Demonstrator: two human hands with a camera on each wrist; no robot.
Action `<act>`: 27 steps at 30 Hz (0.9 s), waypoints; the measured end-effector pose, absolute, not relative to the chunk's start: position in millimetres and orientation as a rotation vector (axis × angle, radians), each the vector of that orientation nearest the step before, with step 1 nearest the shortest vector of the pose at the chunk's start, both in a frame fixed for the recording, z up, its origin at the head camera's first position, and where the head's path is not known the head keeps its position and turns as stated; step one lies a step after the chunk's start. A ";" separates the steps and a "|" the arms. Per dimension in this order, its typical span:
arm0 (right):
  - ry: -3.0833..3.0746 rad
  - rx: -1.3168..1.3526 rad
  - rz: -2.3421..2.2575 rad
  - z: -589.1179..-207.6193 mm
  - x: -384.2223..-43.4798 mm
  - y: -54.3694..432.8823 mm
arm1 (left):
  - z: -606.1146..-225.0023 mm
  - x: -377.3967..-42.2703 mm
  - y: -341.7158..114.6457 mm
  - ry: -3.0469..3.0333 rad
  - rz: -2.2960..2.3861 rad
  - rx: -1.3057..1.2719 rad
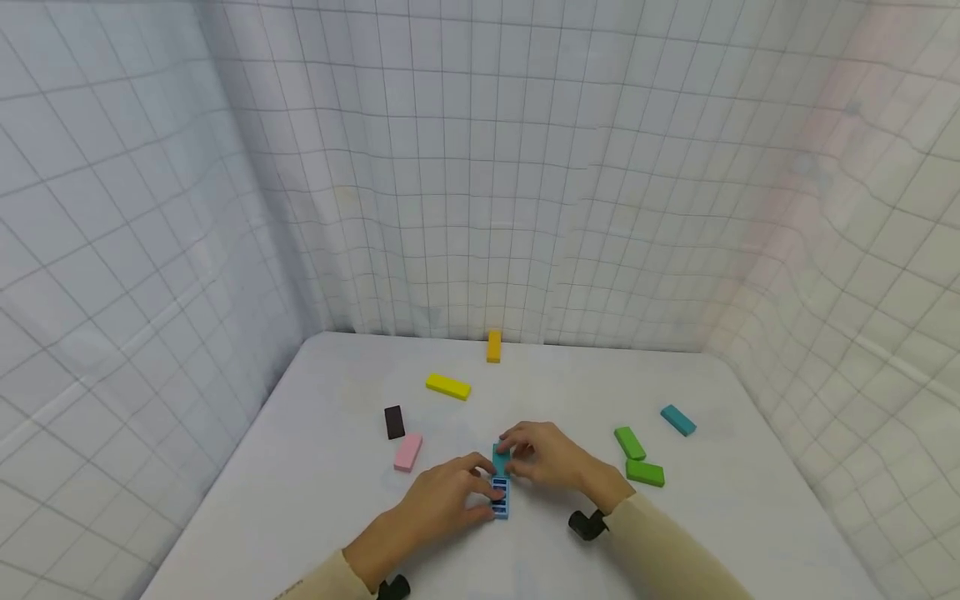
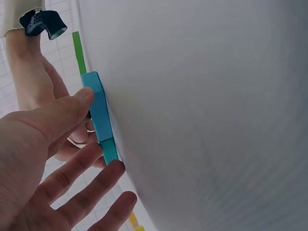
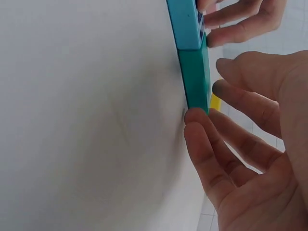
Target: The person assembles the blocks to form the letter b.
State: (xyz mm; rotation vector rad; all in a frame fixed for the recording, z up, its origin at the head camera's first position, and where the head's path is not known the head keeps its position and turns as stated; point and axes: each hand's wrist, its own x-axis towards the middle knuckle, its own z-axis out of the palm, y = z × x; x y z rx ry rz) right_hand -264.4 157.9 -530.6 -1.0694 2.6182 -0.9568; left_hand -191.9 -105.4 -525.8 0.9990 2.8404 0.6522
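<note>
Two blocks lie end to end at the middle front of the table, a light blue block [image 2: 101, 113] with dark-marked compartments or print on top, and a teal block [image 3: 194, 77] beyond it. My left hand [image 1: 448, 500] rests at their left side, its thumb touching the light blue block and fingertips reaching to where the blocks meet. My right hand [image 1: 553, 457] is over the teal block from the right. In the right wrist view its lower fingertips touch the teal block's far end, while thumb and forefinger stand apart from it.
To the left lie a pink block [image 1: 408, 452] and a dark brown block [image 1: 394, 422]. Farther back are a yellow block [image 1: 448, 387] and an orange-yellow block [image 1: 494, 347]. Two green blocks [image 1: 645, 473] and a blue-teal block [image 1: 678, 420] lie right. Gridded white curtains [image 1: 480, 183] enclose the table.
</note>
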 end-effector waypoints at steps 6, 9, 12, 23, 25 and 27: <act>2.690 -0.972 -0.981 -529.2 -276.0 160.0 | -523.3 -190.9 -103.0 2.813 0.642 0.975; 2.720 -0.922 -0.992 -526.7 -287.0 158.7 | -524.3 -190.8 -101.9 2.807 0.631 0.968; 2.753 -0.913 -1.003 -524.8 -300.9 154.8 | -525.6 -190.6 -102.3 2.824 0.613 0.952; 2.807 -0.866 -0.938 -524.8 -354.8 139.8 | -522.5 -184.0 -108.5 2.838 0.617 0.956; 2.805 -0.872 -0.920 -534.6 -370.7 143.2 | -522.3 -181.8 -107.6 2.830 0.626 0.956; 2.806 -0.852 -0.905 -532.9 -377.9 141.9 | -522.0 -180.6 -106.6 2.836 0.626 0.960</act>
